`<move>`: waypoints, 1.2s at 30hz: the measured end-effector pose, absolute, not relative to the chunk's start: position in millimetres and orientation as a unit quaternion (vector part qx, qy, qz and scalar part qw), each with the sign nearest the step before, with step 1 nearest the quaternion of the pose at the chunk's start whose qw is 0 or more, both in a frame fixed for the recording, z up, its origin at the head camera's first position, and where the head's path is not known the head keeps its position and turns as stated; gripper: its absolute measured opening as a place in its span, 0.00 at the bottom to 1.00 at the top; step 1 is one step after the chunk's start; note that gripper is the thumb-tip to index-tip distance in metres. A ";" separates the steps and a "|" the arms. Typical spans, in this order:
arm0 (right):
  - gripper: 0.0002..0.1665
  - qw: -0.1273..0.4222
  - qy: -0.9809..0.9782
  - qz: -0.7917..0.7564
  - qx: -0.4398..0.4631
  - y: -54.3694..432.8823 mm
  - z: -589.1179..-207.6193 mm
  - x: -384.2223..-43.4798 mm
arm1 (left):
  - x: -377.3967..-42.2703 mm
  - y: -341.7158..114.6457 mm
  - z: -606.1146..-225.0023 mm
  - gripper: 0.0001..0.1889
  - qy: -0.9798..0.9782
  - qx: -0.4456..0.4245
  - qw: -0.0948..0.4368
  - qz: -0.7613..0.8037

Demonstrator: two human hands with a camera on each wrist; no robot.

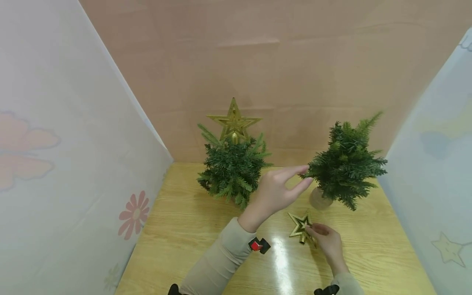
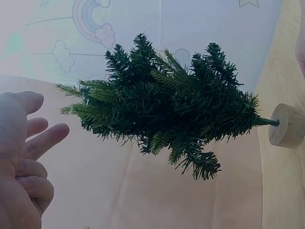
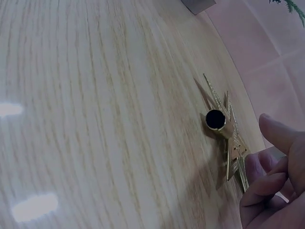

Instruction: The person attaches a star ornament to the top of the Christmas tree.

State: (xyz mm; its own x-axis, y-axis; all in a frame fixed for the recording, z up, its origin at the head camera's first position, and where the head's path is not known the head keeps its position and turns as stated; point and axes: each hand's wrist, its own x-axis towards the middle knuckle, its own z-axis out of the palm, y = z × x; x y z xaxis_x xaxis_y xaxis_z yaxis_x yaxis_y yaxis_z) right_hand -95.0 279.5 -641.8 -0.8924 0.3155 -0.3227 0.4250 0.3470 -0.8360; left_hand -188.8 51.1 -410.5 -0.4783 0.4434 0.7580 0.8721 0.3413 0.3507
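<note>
My left hand (image 1: 277, 189) reaches toward the right-hand small Christmas tree (image 1: 343, 164), thumb and index finger spread apart. In the left wrist view this hand (image 2: 28, 152) is near the tip of that tree (image 2: 167, 102), holding nothing. Low over the table, my right hand (image 1: 328, 241) pinches the right side of a gold star tree topper (image 1: 298, 224). The right wrist view shows the star's hollow round socket (image 3: 224, 126) facing the camera; the curled fingers (image 3: 262, 188) partly cover one point of the star.
A second small tree (image 1: 232, 168) stands at the left with a gold star (image 1: 234, 121) on its top. The right tree has a round wooden base (image 1: 320, 199). Cloth walls enclose the wooden table (image 1: 177, 233) at the back and both sides.
</note>
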 end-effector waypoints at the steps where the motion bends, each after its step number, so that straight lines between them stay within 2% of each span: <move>1: 0.42 0.056 0.818 -0.526 0.227 279.7 -641.9 -94.4 | -190.1 52.8 -409.6 0.18 -0.772 -0.426 0.280 -0.380; 7: 0.45 0.081 0.811 -0.536 0.219 281.3 -643.9 -91.8 | -198.3 62.4 -404.8 0.19 -0.780 -0.420 0.252 -0.389; 13: 0.44 0.072 0.812 -0.534 0.223 282.4 -648.4 -90.3 | -206.6 74.2 -403.4 0.19 -0.783 -0.407 0.238 -0.405; 21: 0.42 0.068 0.817 -0.525 0.229 283.6 -649.7 -85.1 | -214.9 84.8 -403.1 0.20 -0.798 -0.383 0.190 -0.424; 31: 0.41 0.055 0.821 -0.521 0.228 283.8 -649.6 -80.4 | -227.5 102.3 -407.0 0.21 -0.806 -0.372 0.184 -0.422; 36: 0.44 0.059 0.826 -0.513 0.226 284.1 -650.2 -78.4 | -232.6 112.4 -406.7 0.22 -0.811 -0.358 0.171 -0.429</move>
State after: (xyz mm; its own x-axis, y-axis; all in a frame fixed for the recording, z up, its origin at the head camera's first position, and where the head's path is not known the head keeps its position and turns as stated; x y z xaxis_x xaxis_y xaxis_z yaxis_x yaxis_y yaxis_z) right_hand -78.4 284.1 -650.2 -0.8906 0.3132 -0.3299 0.4344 0.3705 -0.8210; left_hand -232.6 112.4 -406.7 -0.6853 0.4332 0.5854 0.7277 0.3754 0.5741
